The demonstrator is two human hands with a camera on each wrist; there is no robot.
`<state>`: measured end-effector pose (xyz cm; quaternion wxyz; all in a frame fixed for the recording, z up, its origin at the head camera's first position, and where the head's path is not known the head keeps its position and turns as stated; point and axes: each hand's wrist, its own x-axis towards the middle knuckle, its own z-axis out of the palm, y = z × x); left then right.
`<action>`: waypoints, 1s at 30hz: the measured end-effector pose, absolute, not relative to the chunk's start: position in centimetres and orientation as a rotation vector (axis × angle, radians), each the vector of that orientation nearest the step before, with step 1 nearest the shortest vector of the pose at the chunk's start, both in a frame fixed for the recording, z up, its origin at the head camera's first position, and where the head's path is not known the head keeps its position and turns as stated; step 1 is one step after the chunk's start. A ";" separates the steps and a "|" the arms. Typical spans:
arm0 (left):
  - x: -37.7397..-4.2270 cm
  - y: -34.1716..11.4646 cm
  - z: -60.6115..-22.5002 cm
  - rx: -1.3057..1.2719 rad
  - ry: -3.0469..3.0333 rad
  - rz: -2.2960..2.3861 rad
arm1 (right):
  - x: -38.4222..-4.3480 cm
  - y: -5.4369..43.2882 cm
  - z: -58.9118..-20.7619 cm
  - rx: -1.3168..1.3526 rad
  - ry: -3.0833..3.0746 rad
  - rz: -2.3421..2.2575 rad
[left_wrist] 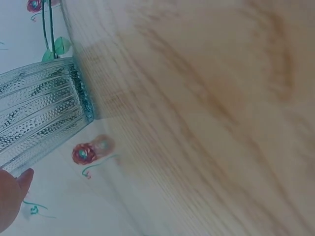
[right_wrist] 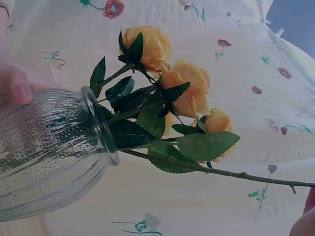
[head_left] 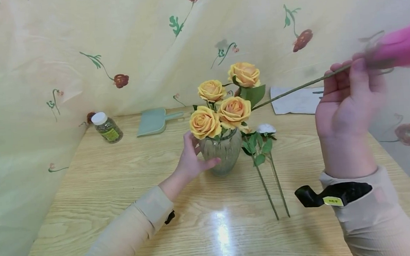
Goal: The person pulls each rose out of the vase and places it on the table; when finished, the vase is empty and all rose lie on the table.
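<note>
A ribbed clear glass vase [head_left: 226, 156] stands upright on the table, with several yellow-orange roses [head_left: 204, 122] in it. My left hand [head_left: 189, 161] holds the vase from its left side, fingers behind and thumb in front. Up at the right, my right hand [head_left: 346, 110] pinches the stem [head_left: 302, 86] of a pink flower [head_left: 404, 46] close under its blurred head. That stem slants down to the left; in the right wrist view its lower part [right_wrist: 236, 174] reaches the mouth of the vase [right_wrist: 54, 152]. Roses hide the stem's end in the head view.
Right of the vase, two cut stems [head_left: 266, 187] lie on the wooden table [head_left: 123, 181], one with a white flower [head_left: 266, 129]. Behind are a light green dustpan [head_left: 152, 121], a white-capped jar [head_left: 108, 128] and a white sheet or cloth [head_left: 294, 101]. Flower-patterned fabric [head_left: 141, 37] hangs around the table.
</note>
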<state>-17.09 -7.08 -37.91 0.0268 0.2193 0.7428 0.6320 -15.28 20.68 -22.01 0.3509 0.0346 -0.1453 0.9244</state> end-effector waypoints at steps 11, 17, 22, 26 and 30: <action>-17.1 -7.2 -37.9 0.686 2.302 1.930 | -15.9 22.9 -22.6 -0.147 -0.235 2.499; -17.1 -7.2 -38.0 0.689 2.307 1.930 | -17.1 24.2 -24.2 -0.243 -0.226 2.576; -17.2 -7.2 -38.3 0.712 2.309 1.933 | -17.8 25.3 -25.7 -0.311 -0.225 2.590; -17.3 -7.2 -38.5 0.773 2.305 1.948 | -18.3 25.9 -26.4 -0.333 -0.239 2.578; -17.4 -7.2 -38.7 0.821 2.303 1.966 | -18.7 26.6 -27.0 -0.356 -0.272 2.566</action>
